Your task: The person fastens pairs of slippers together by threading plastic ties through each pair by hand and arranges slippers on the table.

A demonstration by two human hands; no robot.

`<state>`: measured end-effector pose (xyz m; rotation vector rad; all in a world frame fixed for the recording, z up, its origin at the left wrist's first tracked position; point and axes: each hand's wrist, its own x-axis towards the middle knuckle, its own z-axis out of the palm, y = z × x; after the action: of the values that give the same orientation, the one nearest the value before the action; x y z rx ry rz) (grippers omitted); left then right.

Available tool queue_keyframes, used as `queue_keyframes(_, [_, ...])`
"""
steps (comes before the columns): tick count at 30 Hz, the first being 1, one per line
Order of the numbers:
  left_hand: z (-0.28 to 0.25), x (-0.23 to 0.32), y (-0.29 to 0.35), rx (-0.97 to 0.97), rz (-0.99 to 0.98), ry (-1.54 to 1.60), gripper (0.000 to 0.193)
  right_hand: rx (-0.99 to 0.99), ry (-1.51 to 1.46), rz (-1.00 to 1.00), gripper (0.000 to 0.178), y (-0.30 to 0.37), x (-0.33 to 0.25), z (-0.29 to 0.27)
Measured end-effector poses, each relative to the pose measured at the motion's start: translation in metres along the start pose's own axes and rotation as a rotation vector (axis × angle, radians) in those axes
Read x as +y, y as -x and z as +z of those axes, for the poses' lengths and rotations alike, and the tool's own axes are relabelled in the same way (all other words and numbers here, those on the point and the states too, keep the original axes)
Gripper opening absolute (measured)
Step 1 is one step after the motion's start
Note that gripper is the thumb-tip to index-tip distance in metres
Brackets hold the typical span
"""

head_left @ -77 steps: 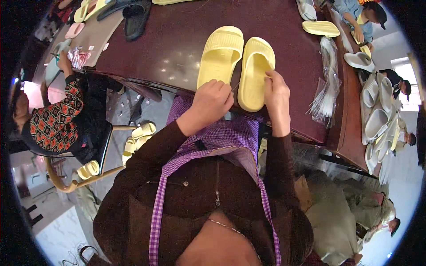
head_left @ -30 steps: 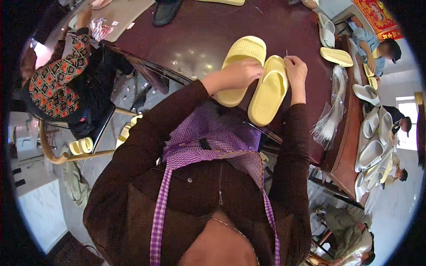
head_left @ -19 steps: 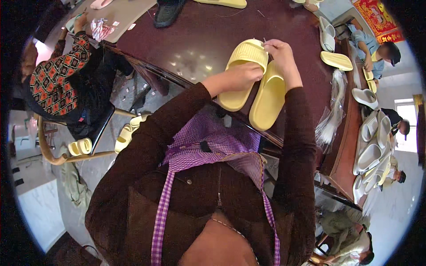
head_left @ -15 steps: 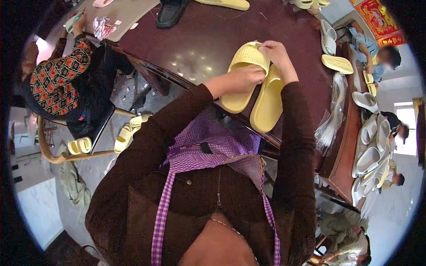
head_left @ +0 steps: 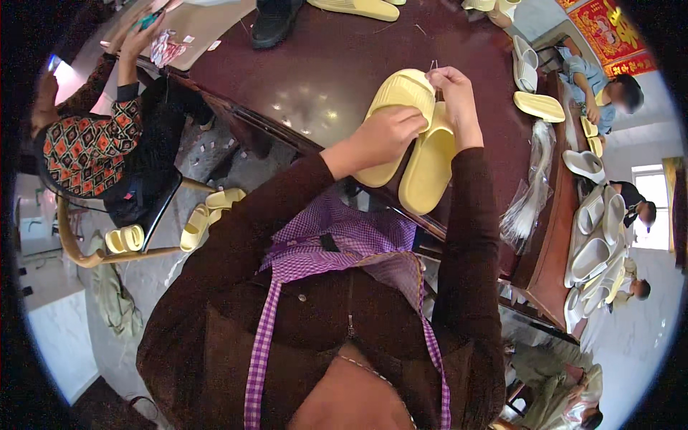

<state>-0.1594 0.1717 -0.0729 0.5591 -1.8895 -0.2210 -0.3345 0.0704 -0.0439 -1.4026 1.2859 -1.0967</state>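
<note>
A pair of pale yellow slippers lies side by side on the dark red table, the left slipper (head_left: 403, 92) and the right slipper (head_left: 428, 170) with their ribbed straps away from me. My left hand (head_left: 387, 137) is closed on the left slipper at its strap, fingers bent at the inner edge between the two. Over the far end of the straps, my right hand (head_left: 457, 94) pinches a thin whitish strand (head_left: 433, 65), whose tip sticks up past the fingers. Where the strand's other end runs is hidden.
A bundle of thin whitish strands (head_left: 534, 179) in clear plastic lies to the right. Beyond it are a yellow slipper (head_left: 539, 107) and several white slippers (head_left: 593, 258). A black shoe (head_left: 274, 25) stands at the far edge. A co-worker (head_left: 93, 154) sits at left.
My right hand has lifted slightly off the straps, and the thin strand now shows above its fingertips. My left hand stays at the strap. The co-worker at left has raised both hands.
</note>
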Motion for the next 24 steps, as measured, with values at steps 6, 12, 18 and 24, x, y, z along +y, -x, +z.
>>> queue_keyframes(6, [-0.010, -0.030, -0.046, 0.111, -0.563, 0.256, 0.022, -0.003, 0.002, -0.154, 0.007, 0.029, -0.019, 0.010])
queue_keyframes(12, [0.001, -0.051, -0.062, -0.009, -0.919, 0.771, 0.022, -0.084, -0.059, -0.125, 0.007, 0.043, -0.014, 0.012])
queue_keyframes(18, [0.004, -0.049, -0.054, 0.063, -0.954, 0.989, 0.017, -0.081, -0.133, -0.138, 0.007, 0.049, -0.011, 0.015])
queue_keyframes(24, [0.015, -0.054, -0.043, 0.212, -0.945, 1.019, 0.014, 0.048, -0.023, -0.180, 0.008, 0.054, -0.009, 0.019])
